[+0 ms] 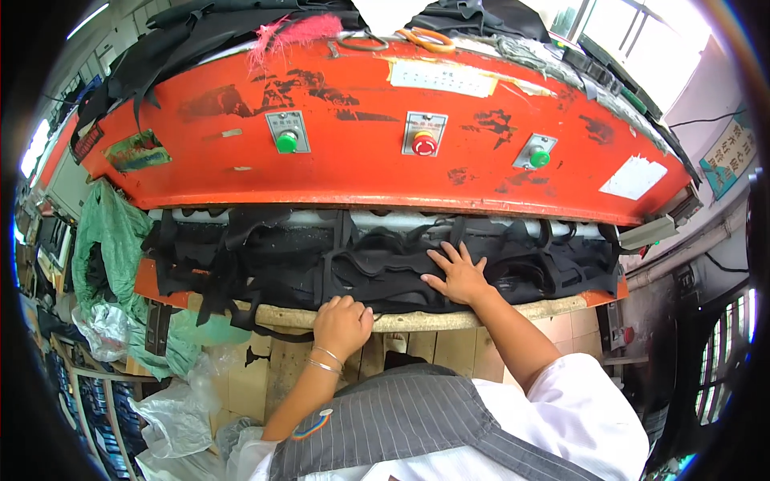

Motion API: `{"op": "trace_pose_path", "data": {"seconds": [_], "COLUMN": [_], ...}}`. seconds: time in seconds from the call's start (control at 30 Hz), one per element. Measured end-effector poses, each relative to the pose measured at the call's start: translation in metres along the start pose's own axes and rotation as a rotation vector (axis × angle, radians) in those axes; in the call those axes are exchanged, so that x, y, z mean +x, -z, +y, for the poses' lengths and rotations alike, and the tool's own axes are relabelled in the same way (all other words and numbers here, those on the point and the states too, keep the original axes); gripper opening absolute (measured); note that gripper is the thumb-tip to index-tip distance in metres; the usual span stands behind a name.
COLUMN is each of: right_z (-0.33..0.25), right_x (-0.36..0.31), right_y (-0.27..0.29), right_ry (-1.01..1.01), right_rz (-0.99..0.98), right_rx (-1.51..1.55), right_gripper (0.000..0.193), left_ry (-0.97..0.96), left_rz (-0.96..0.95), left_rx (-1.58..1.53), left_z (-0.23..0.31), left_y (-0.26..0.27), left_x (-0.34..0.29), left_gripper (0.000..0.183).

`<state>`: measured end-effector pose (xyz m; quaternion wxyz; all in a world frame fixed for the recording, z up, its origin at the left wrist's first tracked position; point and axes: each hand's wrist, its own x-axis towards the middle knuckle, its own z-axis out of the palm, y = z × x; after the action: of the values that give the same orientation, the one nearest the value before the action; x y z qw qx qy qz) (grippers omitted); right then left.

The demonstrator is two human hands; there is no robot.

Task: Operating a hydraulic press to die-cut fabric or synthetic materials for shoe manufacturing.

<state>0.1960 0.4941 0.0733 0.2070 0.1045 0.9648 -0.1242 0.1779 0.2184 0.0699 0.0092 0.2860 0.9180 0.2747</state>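
Observation:
Black sheet material point(385, 268), cut into strips and loops with open gaps, lies heaped along the bed of a large red press machine point(353, 160). My right hand point(459, 276) rests on the right half of it, fingers spread and palm down. At the bed's worn, pale front edge point(417, 321), left of the middle, my left hand point(342, 325) is closed, with its fingers curled at the border of the black material. What those fingers grip is hidden. Several black strips point(216, 301) hang over the edge at the left.
The red front carries two green buttons point(286, 143) and a red stop button point(424, 143). Scissors with orange handles point(427, 40), pink fibres point(301, 32) and black sheets point(176, 48) lie on top. Green sacking point(104, 248) and clear plastic bags point(172, 413) stand at the left.

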Motion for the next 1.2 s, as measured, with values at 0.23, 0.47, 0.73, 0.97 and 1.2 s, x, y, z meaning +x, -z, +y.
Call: {"op": "trace_pose_path", "data": {"seconds": [0.23, 0.47, 0.73, 0.97, 1.2], "right_z": [0.002, -0.008, -0.052, -0.054, -0.076], "right_x": [-0.043, -0.115, -0.116, -0.064, -0.060], "right_y": [-0.021, -0.047, 0.041, 0.006, 0.017], "right_ry": [0.059, 0.093, 0.418, 0.541, 0.359], "right_rz": [0.099, 0.003, 0.367, -0.034, -0.337], "right_rx": [-0.095, -0.136, -0.216, -0.173, -0.170], "right_gripper": [0.065, 0.066, 0.054, 0.044, 0.051], "left_ry": [-0.004, -0.029, -0.230, -0.408, -0.614], "left_rz": [-0.003, -0.382, 0.142, 0.070, 0.288], "left_rx": [-0.004, -0.166, -0.133, -0.009, 0.123], "left_z": [-0.006, -0.007, -0.042, -0.061, -0.040], "left_y": [-0.008, 0.020, 0.046, 0.017, 0.043], "left_x": [-0.017, -0.071, -0.006, -0.014, -0.007], "left_gripper": [0.022, 0.022, 0.012, 0.017, 0.015]}}
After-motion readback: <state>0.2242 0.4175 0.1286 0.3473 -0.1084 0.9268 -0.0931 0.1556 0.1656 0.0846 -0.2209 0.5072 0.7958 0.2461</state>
